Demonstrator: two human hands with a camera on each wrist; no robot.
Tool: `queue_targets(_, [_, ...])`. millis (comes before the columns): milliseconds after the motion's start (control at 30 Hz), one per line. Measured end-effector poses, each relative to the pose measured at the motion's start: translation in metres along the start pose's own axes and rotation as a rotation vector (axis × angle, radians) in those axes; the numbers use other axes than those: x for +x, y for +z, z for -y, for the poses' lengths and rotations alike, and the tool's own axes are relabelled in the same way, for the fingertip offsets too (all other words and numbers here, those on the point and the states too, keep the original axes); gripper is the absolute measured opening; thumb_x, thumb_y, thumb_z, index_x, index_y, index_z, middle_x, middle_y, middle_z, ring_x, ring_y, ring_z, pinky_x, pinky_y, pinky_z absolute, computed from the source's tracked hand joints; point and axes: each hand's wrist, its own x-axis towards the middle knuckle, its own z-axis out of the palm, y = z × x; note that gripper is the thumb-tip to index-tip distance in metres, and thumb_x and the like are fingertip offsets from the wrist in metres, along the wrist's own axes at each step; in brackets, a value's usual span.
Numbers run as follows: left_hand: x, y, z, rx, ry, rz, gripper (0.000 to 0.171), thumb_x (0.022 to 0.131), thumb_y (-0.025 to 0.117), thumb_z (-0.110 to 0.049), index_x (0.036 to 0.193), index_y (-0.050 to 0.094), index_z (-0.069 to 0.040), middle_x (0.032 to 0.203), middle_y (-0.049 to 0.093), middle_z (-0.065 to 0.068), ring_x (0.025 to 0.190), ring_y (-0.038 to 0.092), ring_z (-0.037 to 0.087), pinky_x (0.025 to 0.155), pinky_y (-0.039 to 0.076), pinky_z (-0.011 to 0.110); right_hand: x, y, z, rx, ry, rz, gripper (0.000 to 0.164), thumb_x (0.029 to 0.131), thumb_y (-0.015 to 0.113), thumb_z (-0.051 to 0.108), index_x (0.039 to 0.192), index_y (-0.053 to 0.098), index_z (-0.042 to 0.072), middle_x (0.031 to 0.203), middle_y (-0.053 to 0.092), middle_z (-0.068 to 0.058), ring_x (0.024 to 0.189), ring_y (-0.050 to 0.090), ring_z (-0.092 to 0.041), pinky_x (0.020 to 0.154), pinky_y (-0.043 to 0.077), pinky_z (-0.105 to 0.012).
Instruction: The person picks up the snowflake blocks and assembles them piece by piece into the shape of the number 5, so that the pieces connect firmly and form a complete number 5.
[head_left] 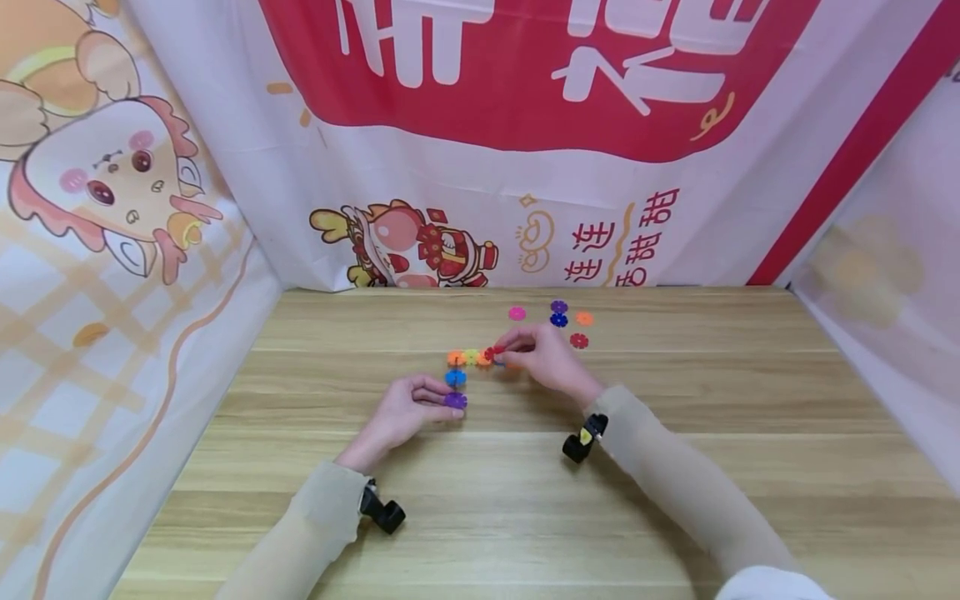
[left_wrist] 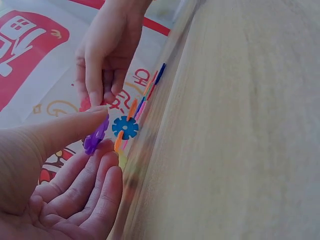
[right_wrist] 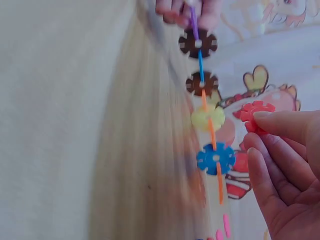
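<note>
A chain of interlocked plastic snowflake discs runs between the two hands; in the right wrist view it has purple, black, blue, orange and yellow pieces. My left hand (head_left: 401,410) pinches the purple disc (head_left: 456,402) at its near end between thumb and fingers. Beyond that come a blue disc (head_left: 455,378) and a yellow disc (right_wrist: 201,120). My right hand (head_left: 546,358) pinches a loose red disc (right_wrist: 252,112) between thumb and forefinger. That disc is beside the chain, apart from it, near another blue disc (right_wrist: 220,159) and the orange end disc (right_wrist: 220,190).
Loose discs lie on the wooden table (head_left: 480,517) behind the right hand: pink (head_left: 517,313), purple (head_left: 558,307), dark blue (head_left: 558,320), orange (head_left: 584,318) and red (head_left: 579,341). A printed cloth (head_left: 420,167) hangs at the table's far edge.
</note>
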Motion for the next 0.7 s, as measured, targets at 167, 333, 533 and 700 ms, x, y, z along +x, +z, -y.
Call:
queue_targets(167, [0.000,-0.001,0.000,-0.005,-0.003,0.002,0.035,0.079,0.089,-0.013,0.107,0.070,-0.004,0.099,0.074,0.006,0.094,0.070,0.021,0.083,0.056,0.034,-0.018,0.007,0.005,0.022,-0.012,0.042,0.011,0.090,0.080,0.010,0.098,0.078,0.016,0.094,0.075,0.003,0.088,0.070,-0.020,0.078,0.057,-0.036])
queue_targets(333, [-0.001,-0.002,-0.001,-0.001,0.002,-0.004,0.036,0.079,0.090,-0.013,0.107,0.070,-0.004,0.099,0.074,0.006,0.093,0.070,0.022,0.083,0.057,0.035,-0.032,0.020,0.006,0.046,-0.018,0.113,0.009,0.091,0.078,0.010,0.098,0.076,0.015,0.094,0.075,0.005,0.088,0.072,-0.019,0.079,0.057,-0.036])
queue_targets(533, [-0.002,-0.001,-0.001,0.000,-0.004,0.003,0.036,0.079,0.089,-0.013,0.108,0.070,-0.004,0.099,0.074,0.006,0.094,0.070,0.022,0.085,0.056,0.035,-0.037,0.033,0.002,0.072,-0.015,0.146,0.009,0.091,0.079,0.010,0.098,0.076,0.015,0.093,0.075,0.006,0.089,0.072,-0.014,0.082,0.057,-0.033])
queue_targets(700, [-0.001,-0.001,0.001,0.007,0.003,0.007,0.035,0.080,0.089,-0.015,0.108,0.070,-0.004,0.099,0.074,0.005,0.094,0.070,0.021,0.086,0.056,0.036,-0.037,0.041,-0.002,0.117,-0.045,0.143,0.009,0.090,0.079,0.005,0.096,0.076,0.012,0.092,0.076,0.002,0.088,0.073,-0.015,0.081,0.058,-0.032])
